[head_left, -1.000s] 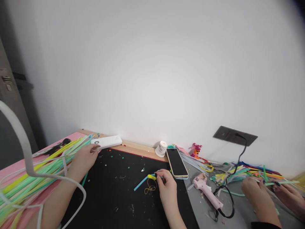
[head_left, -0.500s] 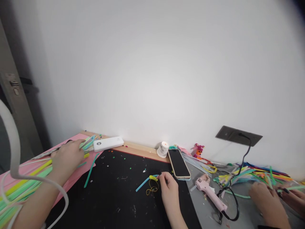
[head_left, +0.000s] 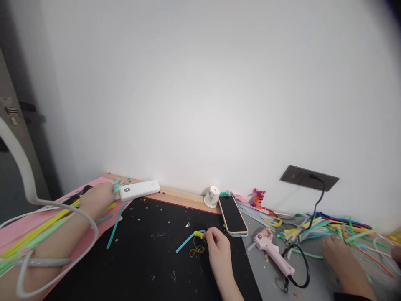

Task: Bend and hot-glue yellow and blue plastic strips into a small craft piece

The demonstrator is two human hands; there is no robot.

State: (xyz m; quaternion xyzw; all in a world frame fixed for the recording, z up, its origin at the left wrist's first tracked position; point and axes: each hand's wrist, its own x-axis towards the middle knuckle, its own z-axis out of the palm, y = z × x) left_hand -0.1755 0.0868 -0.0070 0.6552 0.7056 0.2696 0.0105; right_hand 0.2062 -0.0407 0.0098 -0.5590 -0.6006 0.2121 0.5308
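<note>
My right hand [head_left: 218, 246] is closed in a pinch over the black mat [head_left: 150, 259]. Its fingertips hold the end of a small yellow and blue pipe-cleaner piece [head_left: 198, 234]. A thin brownish-yellow loop [head_left: 198, 251] hangs beside that piece. On the left, my left hand [head_left: 97, 197] reaches down into short cut pipe-cleaner bits [head_left: 118, 184] at the end of a white power bank [head_left: 139, 190]. Its fingertips are hidden and slightly blurred, so their grip does not show. Long yellow and green pipe cleaners [head_left: 37, 238] lie under my left forearm on pink paper [head_left: 102, 180].
A white cable [head_left: 90, 246] loops over my left forearm. Near the wall stand a paper cup [head_left: 212, 197], a phone [head_left: 232, 215] and a small figure [head_left: 258, 197]. A pink glue gun [head_left: 274, 253] lies to the right. Another person's hand [head_left: 340, 253] works among coloured pipe cleaners [head_left: 354, 236].
My left hand has pushed lower into the short bits, its fingers now less visible. My right hand keeps its pinch. The view has shifted slightly, and the other person's hands have moved apart.
</note>
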